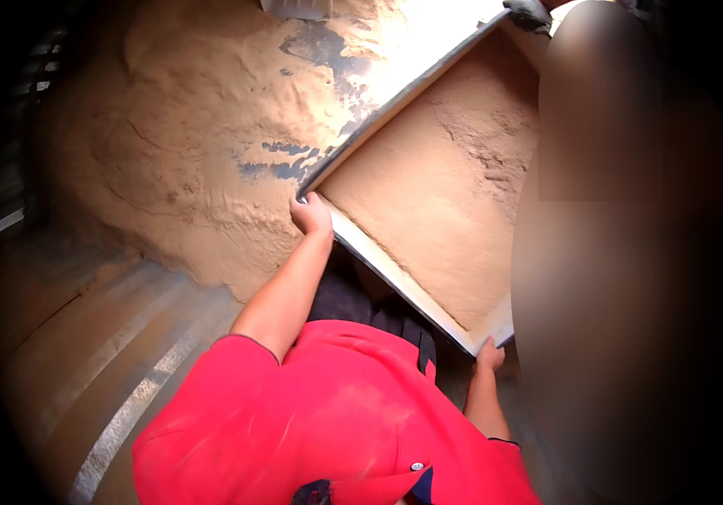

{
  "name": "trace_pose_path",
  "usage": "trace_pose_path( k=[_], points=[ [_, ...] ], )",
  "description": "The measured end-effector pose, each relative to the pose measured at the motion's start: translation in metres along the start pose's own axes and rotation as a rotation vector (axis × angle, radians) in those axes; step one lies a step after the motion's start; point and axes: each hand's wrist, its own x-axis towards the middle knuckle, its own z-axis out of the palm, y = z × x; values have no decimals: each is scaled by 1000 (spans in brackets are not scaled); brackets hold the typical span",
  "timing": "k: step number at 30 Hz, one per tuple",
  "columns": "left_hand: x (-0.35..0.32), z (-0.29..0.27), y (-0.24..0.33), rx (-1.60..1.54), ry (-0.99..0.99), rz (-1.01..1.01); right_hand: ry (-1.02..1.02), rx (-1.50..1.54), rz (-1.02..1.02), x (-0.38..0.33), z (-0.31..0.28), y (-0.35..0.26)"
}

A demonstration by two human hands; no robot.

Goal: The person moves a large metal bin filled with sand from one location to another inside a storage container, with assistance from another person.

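Note:
A large, shallow square tray with raised pale sides and dark edges is held at a slant in front of me. Fine tan powder covers its bottom, smooth on the near side and lumpy toward the far right. My left hand is closed around the tray's left corner. At the near corner, my right hand grips the rim, its fingers partly hidden. A dark gloved hand of another person is at the far corner. The tray's right side is hidden by a blurred area.
Left of the tray lies a broad heap of tan powder, with dark patches of bare floor showing through. Ridged sheeting lies at the lower left. A pale object is at the top edge.

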Motion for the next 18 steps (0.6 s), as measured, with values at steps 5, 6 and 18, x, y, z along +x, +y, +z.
trace_pose_path(
  k=[5, 6, 18],
  points=[
    [1, 9, 1, -94, -40, 5, 12, 14, 103, 8, 16, 6],
    [5, 9, -5, -95, -65, -2, -4, 35, 95, 11, 17, 12],
    [28, -3, -13, -18, -258, 4, 7, 126, -110, 11, 20, 41]
  ],
)
